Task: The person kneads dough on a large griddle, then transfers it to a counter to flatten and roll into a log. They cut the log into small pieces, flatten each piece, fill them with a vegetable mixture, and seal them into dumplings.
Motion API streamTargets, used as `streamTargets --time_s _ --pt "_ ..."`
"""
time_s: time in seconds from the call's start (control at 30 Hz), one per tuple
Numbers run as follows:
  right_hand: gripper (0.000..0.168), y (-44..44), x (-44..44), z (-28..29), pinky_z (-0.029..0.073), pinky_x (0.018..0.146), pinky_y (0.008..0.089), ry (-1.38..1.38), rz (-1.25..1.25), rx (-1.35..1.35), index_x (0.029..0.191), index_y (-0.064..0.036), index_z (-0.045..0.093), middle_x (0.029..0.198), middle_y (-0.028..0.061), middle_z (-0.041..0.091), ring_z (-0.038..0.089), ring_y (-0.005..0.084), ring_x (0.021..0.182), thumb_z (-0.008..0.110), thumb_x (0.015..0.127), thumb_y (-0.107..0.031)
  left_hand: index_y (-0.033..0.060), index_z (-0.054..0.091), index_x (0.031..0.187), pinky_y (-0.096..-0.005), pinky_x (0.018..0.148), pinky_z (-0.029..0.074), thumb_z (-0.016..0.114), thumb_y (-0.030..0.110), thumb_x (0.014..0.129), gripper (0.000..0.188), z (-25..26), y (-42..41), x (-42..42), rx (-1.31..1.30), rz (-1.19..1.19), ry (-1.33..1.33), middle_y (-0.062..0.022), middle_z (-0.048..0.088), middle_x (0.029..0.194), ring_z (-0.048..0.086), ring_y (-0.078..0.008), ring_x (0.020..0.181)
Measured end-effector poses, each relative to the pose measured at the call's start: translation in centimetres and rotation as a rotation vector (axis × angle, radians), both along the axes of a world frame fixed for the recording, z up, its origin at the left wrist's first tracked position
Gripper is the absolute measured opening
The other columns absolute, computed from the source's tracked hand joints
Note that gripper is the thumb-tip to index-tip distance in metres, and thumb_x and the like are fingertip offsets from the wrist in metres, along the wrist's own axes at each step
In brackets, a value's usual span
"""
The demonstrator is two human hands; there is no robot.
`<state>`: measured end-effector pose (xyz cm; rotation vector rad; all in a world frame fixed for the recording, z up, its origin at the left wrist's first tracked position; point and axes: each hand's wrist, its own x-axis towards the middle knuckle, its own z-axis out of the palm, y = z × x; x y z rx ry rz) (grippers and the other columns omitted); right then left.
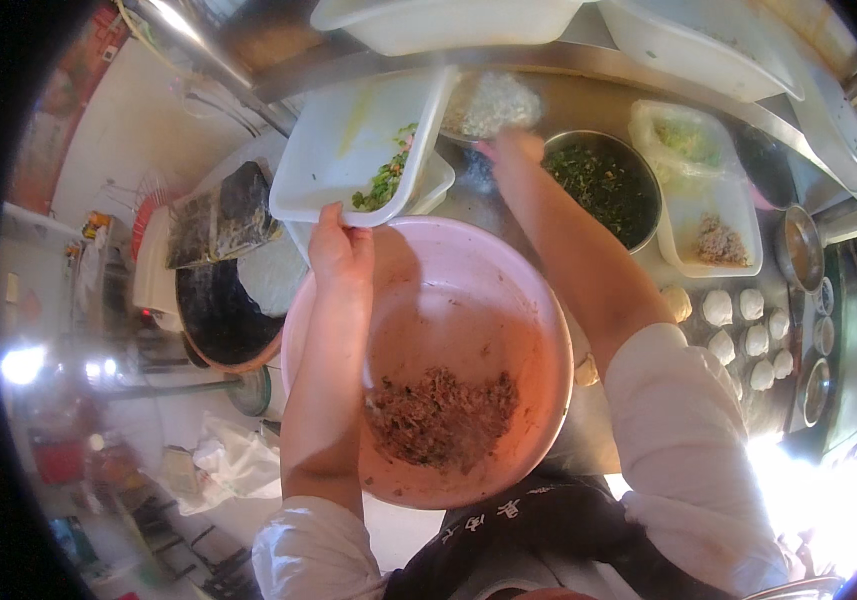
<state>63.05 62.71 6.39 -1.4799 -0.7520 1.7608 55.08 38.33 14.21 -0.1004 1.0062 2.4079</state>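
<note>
My left hand (pixel 342 244) grips the near rim of a white plastic bin (pixel 323 142), which is tilted, with chopped greens (pixel 389 176) gathered along its right side. Below it a large pink plastic basin (pixel 466 259) holds minced meat filling (pixel 443 416) mixed with dark bits. My right hand (pixel 516 146) reaches forward past the basin and is blurred by motion. It is beside a clear plastic bag (pixel 499 101) of whitish stuff, which seems to sit in a container. Whether its fingers hold anything is unclear. To its right stands a round metal pot (pixel 604 184) of chopped dark greens.
Right of the pot lies a white tray (pixel 721 255) with a bag and some minced food. Several dough balls (pixel 755 339) rest on the metal counter. White bins (pixel 458 26) stand on a shelf ahead. A dark-lined bucket (pixel 218 311) stands at left.
</note>
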Motion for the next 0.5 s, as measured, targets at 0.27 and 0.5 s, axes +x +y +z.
streamTargets --time_s 0.27,0.5 --pt "0.023 -1.8 11.0 7.0 0.057 0.055 0.0319 0.019 0.057 0.192 0.100 0.010 0.052 0.100 0.0192 0.058 0.065 0.0262 0.078 0.056 0.083 -0.006 -0.0001 0.049 0.107 -0.0336 0.082 0.051 0.046 -0.004 0.084 0.024 -0.6 1.6 1.6 0.099 -0.041 -0.003 -0.0088 0.057 0.106 0.058 -0.0202 0.096" --pt "0.015 -3.8 31.2 5.7 0.052 0.047 0.0302 -0.145 0.368 0.518 0.095 0.003 0.053 0.085 0.0132 0.057 0.059 0.0228 0.064 0.054 0.082 -0.004 -0.0001 0.051 0.100 -0.0284 0.069 0.051 0.048 -0.006 0.081 0.020 -2.6 3.2 1.9 0.088 -0.069 -0.064 -0.0062 0.058 0.095 0.058 -0.0148 0.082"
